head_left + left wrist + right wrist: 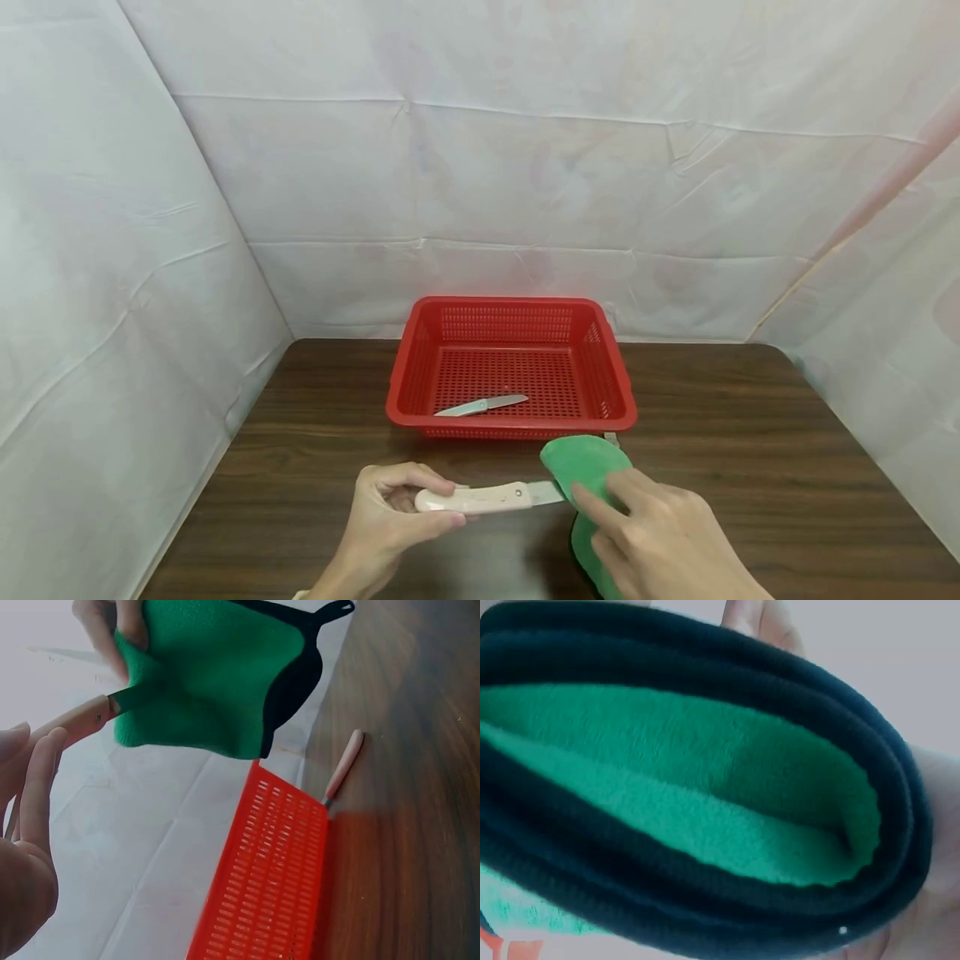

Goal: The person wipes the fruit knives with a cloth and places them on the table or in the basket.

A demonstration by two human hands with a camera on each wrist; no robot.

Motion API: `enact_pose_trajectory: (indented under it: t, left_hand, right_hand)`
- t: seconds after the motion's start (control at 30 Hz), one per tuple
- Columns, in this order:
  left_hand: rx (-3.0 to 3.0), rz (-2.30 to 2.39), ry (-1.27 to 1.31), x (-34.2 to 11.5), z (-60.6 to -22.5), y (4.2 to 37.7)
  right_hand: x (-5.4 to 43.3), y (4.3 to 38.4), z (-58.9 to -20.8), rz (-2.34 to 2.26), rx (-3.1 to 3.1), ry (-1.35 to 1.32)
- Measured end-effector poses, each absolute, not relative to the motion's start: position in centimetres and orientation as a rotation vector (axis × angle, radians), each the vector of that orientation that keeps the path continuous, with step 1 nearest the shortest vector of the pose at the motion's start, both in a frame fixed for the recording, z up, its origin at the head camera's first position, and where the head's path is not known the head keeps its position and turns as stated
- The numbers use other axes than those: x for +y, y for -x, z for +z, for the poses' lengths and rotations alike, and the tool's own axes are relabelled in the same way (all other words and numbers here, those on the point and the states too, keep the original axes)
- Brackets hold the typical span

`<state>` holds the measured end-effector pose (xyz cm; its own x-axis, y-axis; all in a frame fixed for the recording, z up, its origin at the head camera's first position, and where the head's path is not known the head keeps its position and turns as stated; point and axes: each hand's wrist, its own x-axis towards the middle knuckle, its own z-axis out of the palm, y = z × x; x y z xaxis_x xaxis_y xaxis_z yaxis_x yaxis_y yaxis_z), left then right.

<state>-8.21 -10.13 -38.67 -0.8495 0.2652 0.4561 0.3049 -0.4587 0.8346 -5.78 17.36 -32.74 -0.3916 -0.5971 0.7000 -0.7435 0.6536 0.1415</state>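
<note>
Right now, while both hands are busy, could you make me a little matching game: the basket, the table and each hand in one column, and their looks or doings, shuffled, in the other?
Column one:
1. Basket
2. Left hand
3. Table
4. Right hand

Column two:
A. Brown, with a wood grain
B. Holds a green cloth at a knife blade
C. Red, with a pale-handled knife lying inside
D. Grips a cream knife handle

Pairs: 1-C, 2-D, 3-A, 4-B
</note>
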Motion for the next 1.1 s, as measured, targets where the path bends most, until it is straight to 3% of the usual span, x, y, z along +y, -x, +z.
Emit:
enact_pose_trajectory:
  t: [1.1]
  left_hand:
    - [-1.637, -2.484, 0.958, -11.0, -39.0, 8.2]
  right_hand:
    - [18.9, 5.3, -30.9, 0.343, -2.117, -0.927]
